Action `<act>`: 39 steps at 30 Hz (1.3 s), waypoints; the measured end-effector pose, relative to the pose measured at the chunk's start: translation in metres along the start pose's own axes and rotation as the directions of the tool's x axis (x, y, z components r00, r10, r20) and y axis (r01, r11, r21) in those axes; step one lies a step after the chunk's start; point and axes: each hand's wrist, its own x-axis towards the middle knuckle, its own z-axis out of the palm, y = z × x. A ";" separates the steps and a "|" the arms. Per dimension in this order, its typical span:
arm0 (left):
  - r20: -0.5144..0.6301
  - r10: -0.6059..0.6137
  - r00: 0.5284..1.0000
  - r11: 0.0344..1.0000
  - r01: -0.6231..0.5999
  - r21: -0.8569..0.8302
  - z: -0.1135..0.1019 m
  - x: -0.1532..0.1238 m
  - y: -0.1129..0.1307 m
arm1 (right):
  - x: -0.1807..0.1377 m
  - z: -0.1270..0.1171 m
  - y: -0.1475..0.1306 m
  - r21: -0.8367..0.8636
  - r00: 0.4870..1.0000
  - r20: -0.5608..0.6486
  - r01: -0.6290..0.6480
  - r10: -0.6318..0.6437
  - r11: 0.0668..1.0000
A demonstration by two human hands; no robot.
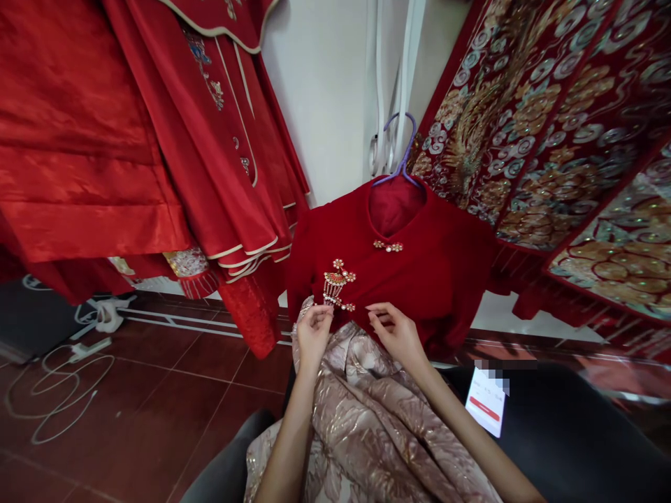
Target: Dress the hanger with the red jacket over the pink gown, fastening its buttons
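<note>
Tiled floor point(204, 381) lies at seven o'clock; at twelve from the left hand point(313, 334) and right hand point(399, 337), fingertips bunched but any grasp unclear, is a red top point(437, 276), best kept flat while handled.

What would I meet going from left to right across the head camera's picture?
Power strip → left hand → fan ornament → right hand → phone.
</note>
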 end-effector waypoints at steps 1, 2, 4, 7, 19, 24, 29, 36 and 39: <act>0.002 0.009 1.000 1.000 -0.009 0.017 0.001 -0.001 0.001 | -0.001 -0.003 0.001 0.018 1.000 0.000 -0.019 0.019 1.000; 0.010 0.016 1.000 0.999 -0.017 0.032 0.002 -0.003 0.002 | -0.002 -0.004 0.002 0.038 1.000 0.007 -0.027 0.027 0.999; 0.040 0.026 0.999 0.998 -0.028 0.058 0.006 -0.005 0.005 | -0.003 -0.001 0.004 0.085 0.999 0.040 -0.017 0.013 0.996; 0.076 0.047 0.996 0.993 -0.054 0.103 0.012 -0.008 0.009 | -0.004 0.008 0.007 0.176 0.990 0.129 0.026 -0.049 0.984; 0.088 0.109 0.990 0.980 -0.122 0.160 0.011 -0.003 0.008 | -0.011 0.016 0.003 0.291 0.960 0.253 0.043 -0.120 0.956; 0.064 0.150 0.987 0.977 -0.157 0.141 0.012 -0.006 0.004 | -0.013 0.017 0.003 0.300 0.957 0.263 0.038 -0.121 0.953; 0.056 0.163 0.985 0.969 -0.171 0.177 0.013 -0.007 0.005 | -0.014 0.018 0.002 0.305 0.954 0.280 0.017 -0.107 0.952; 0.027 0.141 0.990 0.967 -0.144 0.209 0.014 -0.007 0.011 | -0.015 0.020 0.000 0.306 0.954 0.282 0.011 -0.102 0.952; 0.053 0.138 0.989 0.971 -0.146 0.191 0.014 -0.005 0.010 | -0.014 0.020 0.000 0.311 0.956 0.275 0.015 -0.105 0.950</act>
